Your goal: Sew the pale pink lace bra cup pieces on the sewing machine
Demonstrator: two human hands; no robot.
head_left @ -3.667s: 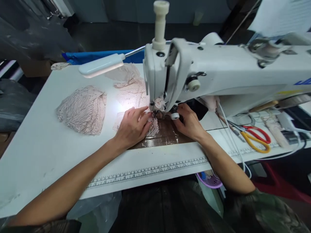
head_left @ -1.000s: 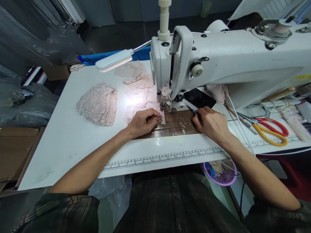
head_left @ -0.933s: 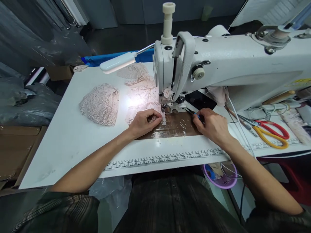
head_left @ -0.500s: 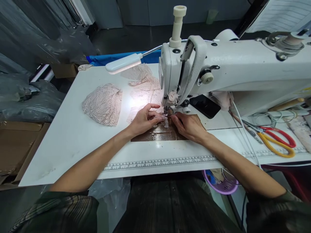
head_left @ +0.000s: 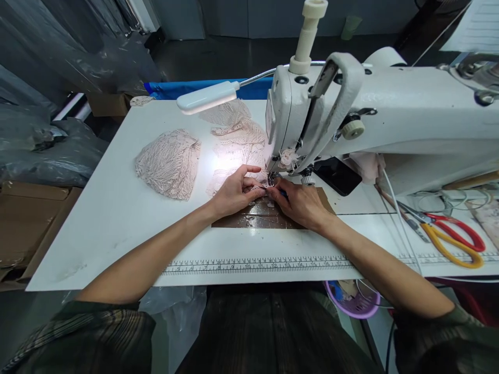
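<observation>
Under the needle of the white sewing machine, pale pink lace fabric lies with its near edge between my hands. My left hand pinches that edge between thumb and fingers, just left of the presser foot. Close on the other side, my right hand is closed, its thumb and fingertips meeting at the lace by my left fingertips. A small dark tool with a blue part shows between the right fingers; its kind is mostly hidden. Both hands rest over a brown taped plate.
A gathered pile of pink lace sits to the left. A lamp hangs above the fabric. Behind my right hand lies a black phone; scissors lie farther right. A printed ruler runs along the table's front edge.
The right hand has drawn in against the left fingertips, and a dark ring seen near its fingers no longer shows. A blue part now appears there. The camera view has shifted slightly.
</observation>
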